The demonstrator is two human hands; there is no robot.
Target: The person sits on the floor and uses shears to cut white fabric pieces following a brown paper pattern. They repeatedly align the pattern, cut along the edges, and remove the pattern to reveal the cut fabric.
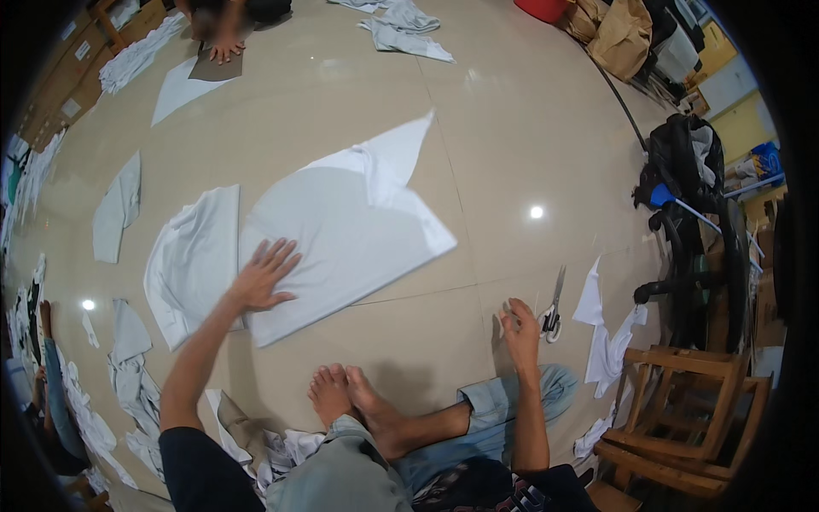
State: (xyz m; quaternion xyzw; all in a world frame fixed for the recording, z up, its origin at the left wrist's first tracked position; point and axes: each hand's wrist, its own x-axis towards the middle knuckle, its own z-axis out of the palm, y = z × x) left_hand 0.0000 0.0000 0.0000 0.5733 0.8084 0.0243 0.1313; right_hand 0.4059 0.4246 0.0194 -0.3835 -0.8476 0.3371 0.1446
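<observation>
My left hand (269,277) lies flat with fingers spread on a large white piece of cloth (341,230) on the floor. The cloth's far right corner is folded into a point. Beside it on the left is another white cloth piece (194,256), rounded on one side and wrinkled. My right hand (519,333) is raised off the floor, its fingers loosely bent and apart, with nothing visible in them. Just right of that hand lies a pair of scissors (553,314) with dark-and-white handles, blades pointing away from me.
White scraps (604,328) lie at the right, near wooden stools (682,401) and a black wheeled chair (695,256). Another person's hand (226,49) presses a brown sheet (215,66) on white cloth. Cloth piles and cardboard boxes (72,77) line the left. My bare feet (363,397) are close by.
</observation>
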